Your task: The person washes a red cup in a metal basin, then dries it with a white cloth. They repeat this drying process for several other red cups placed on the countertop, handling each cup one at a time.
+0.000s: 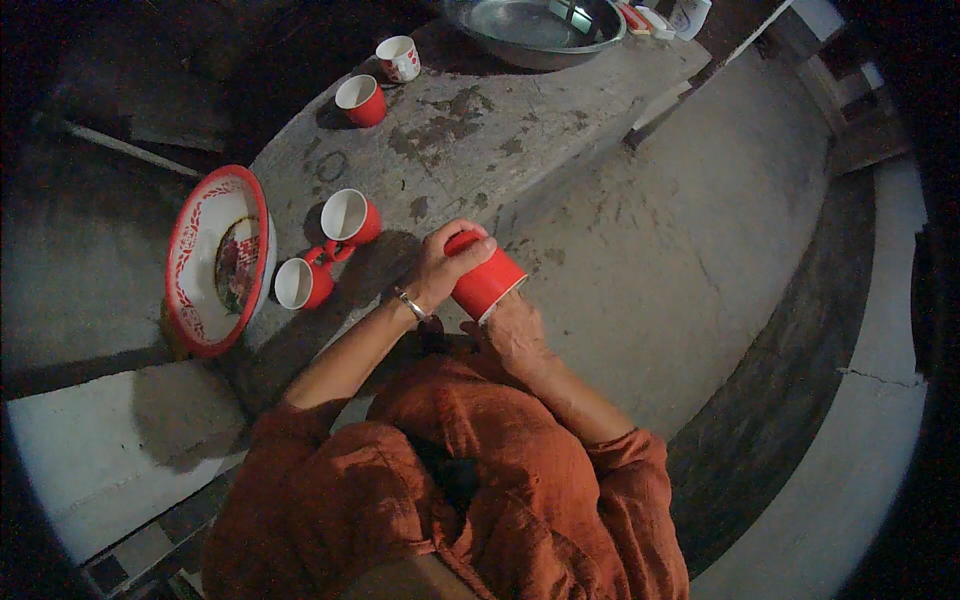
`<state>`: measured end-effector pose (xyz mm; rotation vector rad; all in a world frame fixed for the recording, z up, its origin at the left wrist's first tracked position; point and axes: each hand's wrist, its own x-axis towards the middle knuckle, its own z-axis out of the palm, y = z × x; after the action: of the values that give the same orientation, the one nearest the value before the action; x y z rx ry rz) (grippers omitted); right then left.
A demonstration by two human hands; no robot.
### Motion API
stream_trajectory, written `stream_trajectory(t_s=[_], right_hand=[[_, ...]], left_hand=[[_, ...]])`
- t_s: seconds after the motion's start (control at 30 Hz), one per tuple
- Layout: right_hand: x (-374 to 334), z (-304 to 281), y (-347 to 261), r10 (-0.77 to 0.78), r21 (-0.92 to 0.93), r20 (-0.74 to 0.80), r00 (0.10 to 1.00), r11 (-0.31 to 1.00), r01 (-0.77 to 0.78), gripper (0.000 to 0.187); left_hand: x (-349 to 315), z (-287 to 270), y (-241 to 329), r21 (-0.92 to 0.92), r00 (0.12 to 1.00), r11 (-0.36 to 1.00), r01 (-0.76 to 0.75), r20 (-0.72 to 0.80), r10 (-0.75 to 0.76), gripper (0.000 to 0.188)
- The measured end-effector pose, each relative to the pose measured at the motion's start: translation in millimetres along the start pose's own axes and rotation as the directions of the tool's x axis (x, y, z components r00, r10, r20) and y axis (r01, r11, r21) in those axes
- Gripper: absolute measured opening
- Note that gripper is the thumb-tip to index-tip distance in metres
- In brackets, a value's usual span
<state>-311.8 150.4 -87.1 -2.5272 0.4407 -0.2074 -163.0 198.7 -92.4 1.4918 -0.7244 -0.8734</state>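
Observation:
My left hand (440,268), with a bracelet at the wrist, grips a red mug (487,284) around its base end. The mug is tipped, with its pale-rimmed mouth toward the lower right. My right hand (517,332) reaches into that mouth, so its fingers are hidden inside. To the left of my hands, two red mugs with white insides, one nearer (318,288) and one farther (366,222), sit with handles close together. Farther off stand another red mug (368,106) and a white mug with red markings (402,65).
A white basin with a red patterned rim (181,250) stands tilted at the left. At the far edge, a wide metal basin (480,40) holds liquid, with small red and white items (652,22) beside it. The stained concrete slab (440,160) has a raised edge.

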Motion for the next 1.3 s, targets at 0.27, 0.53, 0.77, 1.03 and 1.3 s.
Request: stream_trajectory(t_s=[0.27, 0.53, 0.77, 1.03, 1.3], right_hand=[[-2, -3, 2, 0.082, 0.682, 0.035, 0.996, 0.727, -0.084, 0.044], [0, 1, 47, -0.51, -0.307, -0.014, 0.86, 0.821, 0.482, 0.04], [0, 6, 47, 0.019, 0.609, 0.102, 0.995, 0.789, -0.078, 0.033], [-9, 5, 61, -0.321, 0.223, -0.014, 0.947, 0.922, 0.316, 0.037], [-13, -1, 47, -0.027, 0.543, 0.105, 0.994, 0.839, -0.035, 0.023]], left_hand=[[-2, 4, 16, -0.031, 0.999, 0.999, -0.034, -0.004, 0.034, 0.026], [-1, -5, -7, 0.017, 0.969, 0.973, 0.229, 0.088, -0.229, 0.025], [-8, -18, -1, -0.402, 0.855, 0.768, 0.499, 0.376, -0.358, 0.046], [-12, -26, 6, -0.331, 0.701, 0.65, 0.684, 0.545, -0.46, 0.044], [-13, -29, -7, 0.323, 0.972, 0.933, 0.16, 0.113, -0.206, 0.04]])
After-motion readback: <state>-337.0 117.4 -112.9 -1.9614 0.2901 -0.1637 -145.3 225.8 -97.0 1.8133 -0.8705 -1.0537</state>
